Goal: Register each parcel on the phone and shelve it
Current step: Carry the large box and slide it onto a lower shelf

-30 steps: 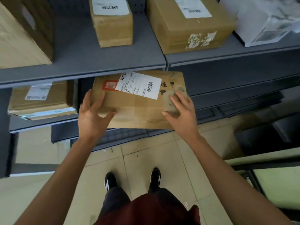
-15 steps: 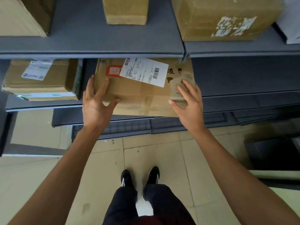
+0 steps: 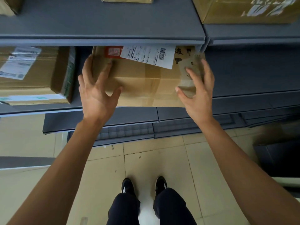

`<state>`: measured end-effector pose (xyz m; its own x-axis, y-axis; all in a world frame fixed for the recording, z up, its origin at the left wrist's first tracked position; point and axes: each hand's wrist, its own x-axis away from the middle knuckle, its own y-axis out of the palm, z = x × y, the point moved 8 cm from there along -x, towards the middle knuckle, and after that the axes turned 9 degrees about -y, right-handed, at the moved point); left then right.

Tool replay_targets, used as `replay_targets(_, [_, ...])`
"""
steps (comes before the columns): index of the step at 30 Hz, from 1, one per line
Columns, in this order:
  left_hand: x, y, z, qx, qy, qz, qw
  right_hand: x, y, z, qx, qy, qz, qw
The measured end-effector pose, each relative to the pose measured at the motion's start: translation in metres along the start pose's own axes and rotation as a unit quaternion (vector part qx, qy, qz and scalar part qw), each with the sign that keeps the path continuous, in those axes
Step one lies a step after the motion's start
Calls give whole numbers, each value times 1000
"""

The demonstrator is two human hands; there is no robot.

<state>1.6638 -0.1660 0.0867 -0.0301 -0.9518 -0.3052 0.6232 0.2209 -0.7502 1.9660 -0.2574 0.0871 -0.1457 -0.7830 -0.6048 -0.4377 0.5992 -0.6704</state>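
A brown cardboard parcel (image 3: 142, 85) with a white shipping label (image 3: 147, 56) and a red sticker lies on the middle grey shelf (image 3: 243, 99). Its far part is tucked under the upper shelf (image 3: 113, 21). My left hand (image 3: 95, 93) is at the parcel's left front corner, fingers spread and straight against its side. My right hand (image 3: 198, 95) is at the right front corner, fingers spread, thumb near the front edge. Neither hand curls round the parcel. No phone is in view.
Another labelled cardboard box (image 3: 32, 75) sits on the same shelf just left of the parcel. More boxes (image 3: 243, 10) stand on the upper shelf. A lower shelf (image 3: 97, 120) juts out below. A dark box (image 3: 279, 158) stands on the tiled floor at right.
The parcel has gone further in under the upper shelf and now rests on the middle shelf. Both hands have loosened from holding its sides, with fingers spread. The view has tilted down.
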Motion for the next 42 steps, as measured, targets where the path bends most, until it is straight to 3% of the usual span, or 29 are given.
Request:
replay_targets(4, [-1,12,-2,-59,1,34,998,2,16,0,28,-18,18,999])
replay_targets(20, [-27,42,1,-34,39,140,989,-27,52,35,3,-55,103,993])
replay_targets(32, [-60,63,3,-29,20,162,986,-59,77,44,-1,-24,116,993])
replay_targets(42, [-86,76,3,-50,16,158,986,-75,98,48,65,4,114,991])
